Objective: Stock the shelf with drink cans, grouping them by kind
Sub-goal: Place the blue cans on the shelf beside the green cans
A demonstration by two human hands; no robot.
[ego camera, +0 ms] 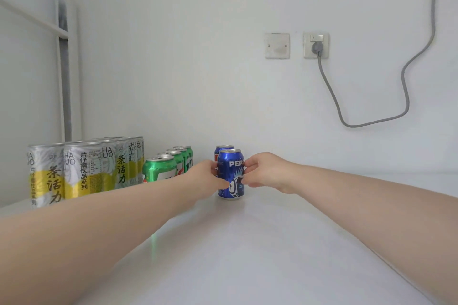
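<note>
A blue Pepsi can (231,173) stands upright on the white shelf (247,242), with a second blue can (223,149) right behind it. My left hand (207,179) grips the front can's left side and my right hand (265,172) grips its right side. Left of them runs a row of several green cans (161,168). Further left stand several tall silver-and-yellow tea cans (81,168) in rows.
The white back wall carries a blank plate (277,46) and a socket (316,45) with a grey cable (406,96) hanging in a loop. A side panel (29,94) closes the shelf on the left. The shelf surface extends to the right of the blue cans.
</note>
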